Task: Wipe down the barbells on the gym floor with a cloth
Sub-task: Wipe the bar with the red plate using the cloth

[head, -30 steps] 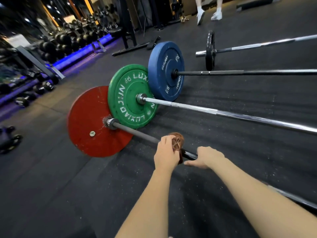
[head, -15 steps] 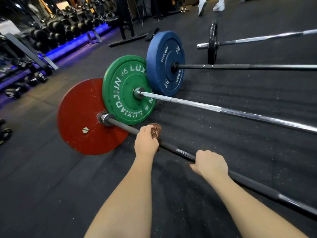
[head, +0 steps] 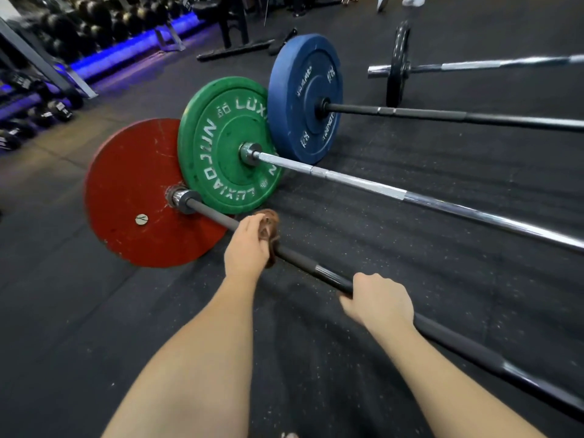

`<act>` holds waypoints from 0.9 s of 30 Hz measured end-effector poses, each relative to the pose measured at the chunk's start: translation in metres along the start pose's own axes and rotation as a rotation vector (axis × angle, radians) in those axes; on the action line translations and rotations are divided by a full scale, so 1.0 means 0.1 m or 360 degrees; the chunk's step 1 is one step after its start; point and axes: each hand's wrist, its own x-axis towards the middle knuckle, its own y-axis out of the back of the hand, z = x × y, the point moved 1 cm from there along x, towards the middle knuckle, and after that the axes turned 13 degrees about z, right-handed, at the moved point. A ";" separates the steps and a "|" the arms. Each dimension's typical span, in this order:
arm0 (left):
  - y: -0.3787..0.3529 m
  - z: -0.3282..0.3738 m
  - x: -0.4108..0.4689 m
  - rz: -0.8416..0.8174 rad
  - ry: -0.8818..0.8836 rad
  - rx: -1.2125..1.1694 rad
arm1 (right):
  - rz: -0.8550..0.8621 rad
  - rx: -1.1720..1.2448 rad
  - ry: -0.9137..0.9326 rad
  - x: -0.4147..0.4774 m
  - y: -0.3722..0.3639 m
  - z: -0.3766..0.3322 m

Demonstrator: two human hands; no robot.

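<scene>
Barbell (head: 303,263) nearest of four, lying on black rubber floor (head: 94,311), red plate (head: 132,191) at its far end. Left hand (head: 246,248) clamps brown cloth (head: 270,229) around the dark shaft, near the red plate. Right hand (head: 379,300) grasps the bare shaft farther along, fingers curled over it. Next out: chrome bar (head: 363,183) with green plate (head: 221,143); then black bar (head: 442,116) with blue plate (head: 303,96). Dumbbell rack (head: 79,30) upper left, blue-lit.

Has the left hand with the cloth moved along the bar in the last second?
Yes. The left hand, gripping the cloth, has slid along the dark bar toward the red plate, away from the right hand.
</scene>
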 end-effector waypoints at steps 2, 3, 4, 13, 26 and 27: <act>0.05 -0.10 0.25 -0.0078 0.0116 0.0068 | 0.0018 -0.0013 -0.0010 0.00 -0.01 -0.01; 0.06 -0.10 0.33 -0.0121 0.0125 0.0108 | 0.0015 -0.0013 -0.0023 -0.01 -0.02 -0.02; 0.07 -0.06 0.39 -0.0144 0.0117 0.0140 | 0.0014 -0.0009 -0.0038 -0.01 -0.01 -0.03; -0.03 0.08 0.07 0.0267 0.0372 -0.0134 | 0.0028 -0.0020 0.0033 -0.05 0.00 -0.02; 0.07 -0.18 0.12 0.0095 -0.0004 -0.0155 | -0.0293 0.0029 0.0233 0.82 -0.10 -1.03; 0.08 -0.22 0.18 0.0037 -0.0100 -0.0102 | -0.0186 -0.0015 0.0237 0.80 -0.13 -1.02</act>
